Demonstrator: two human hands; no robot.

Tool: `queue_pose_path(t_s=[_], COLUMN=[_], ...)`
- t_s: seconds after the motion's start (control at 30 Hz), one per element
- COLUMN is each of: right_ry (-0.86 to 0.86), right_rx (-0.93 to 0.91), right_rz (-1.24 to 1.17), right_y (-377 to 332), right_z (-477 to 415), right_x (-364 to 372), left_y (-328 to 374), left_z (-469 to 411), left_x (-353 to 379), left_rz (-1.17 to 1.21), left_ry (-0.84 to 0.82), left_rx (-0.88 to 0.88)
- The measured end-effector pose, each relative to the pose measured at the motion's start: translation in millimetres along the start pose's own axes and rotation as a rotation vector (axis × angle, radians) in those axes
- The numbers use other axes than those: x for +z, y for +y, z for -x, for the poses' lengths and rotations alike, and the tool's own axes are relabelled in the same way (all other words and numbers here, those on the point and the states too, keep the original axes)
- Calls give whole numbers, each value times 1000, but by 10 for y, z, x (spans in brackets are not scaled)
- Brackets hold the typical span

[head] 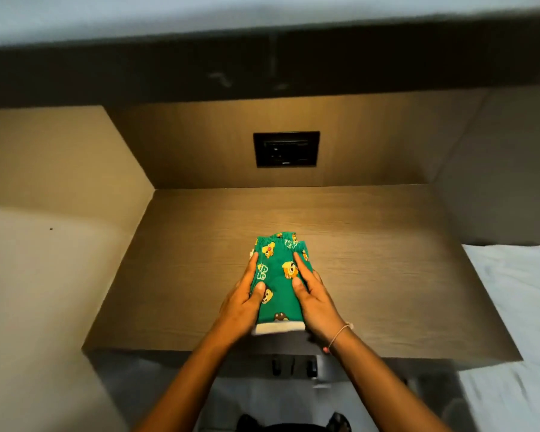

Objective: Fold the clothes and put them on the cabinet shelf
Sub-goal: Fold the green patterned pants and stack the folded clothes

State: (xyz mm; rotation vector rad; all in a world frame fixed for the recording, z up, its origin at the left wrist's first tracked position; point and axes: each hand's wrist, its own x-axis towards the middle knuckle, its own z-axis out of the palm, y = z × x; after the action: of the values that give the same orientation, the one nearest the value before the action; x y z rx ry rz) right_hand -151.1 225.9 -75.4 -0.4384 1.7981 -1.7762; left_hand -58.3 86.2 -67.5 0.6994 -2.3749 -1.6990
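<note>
A folded green garment (278, 275) with yellow cartoon prints and a white band at its near end lies on the wooden cabinet shelf (371, 275), near the front middle. My left hand (242, 302) clasps its left side, thumb on top. Along the garment's right side my right hand (314, 302) does the same, a thin bracelet on its wrist. Both hands hold the garment between them, and it rests on or just above the shelf surface.
A black socket panel (286, 149) sits in the shelf's back wall. Side walls enclose the shelf left and right. White bedding (518, 322) lies at the right. A dark ledge runs overhead. Dark objects are below the shelf's front edge.
</note>
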Motion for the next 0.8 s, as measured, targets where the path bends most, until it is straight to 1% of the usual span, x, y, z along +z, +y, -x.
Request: queue_pose_path(t_s=[0.1, 0.2, 0.33, 0.47, 0.6, 0.67, 0.8], right_ry=[-27, -72, -93, -107, -95, -83, -84], right_rx=[-18, -53, -146, -79, -30, -58, -64], right_rz=[13, 27, 145, 179, 227, 284, 292], right_y=[16, -136, -385, -412, -218, -168, -170], right_z=[-122, -420, -973, -1404, -1515, -1511, -1505], right_x=[342, 713, 1217, 1666, 1857, 1871, 1881], left_y=[-168, -155, -141, -246, -302, -345, -387], left_z=[-4, -184, -619, -994, -1011, -961, -920], left_x=[-287, -703, -1338, -1792, -1856, -1835, -1798], left_rz=[20, 49, 99, 39, 6, -37, -70], left_ry=[35, 108, 198, 196, 183, 207, 258], left_rx=[-21, -36, -55, -178, -245, -233, -184])
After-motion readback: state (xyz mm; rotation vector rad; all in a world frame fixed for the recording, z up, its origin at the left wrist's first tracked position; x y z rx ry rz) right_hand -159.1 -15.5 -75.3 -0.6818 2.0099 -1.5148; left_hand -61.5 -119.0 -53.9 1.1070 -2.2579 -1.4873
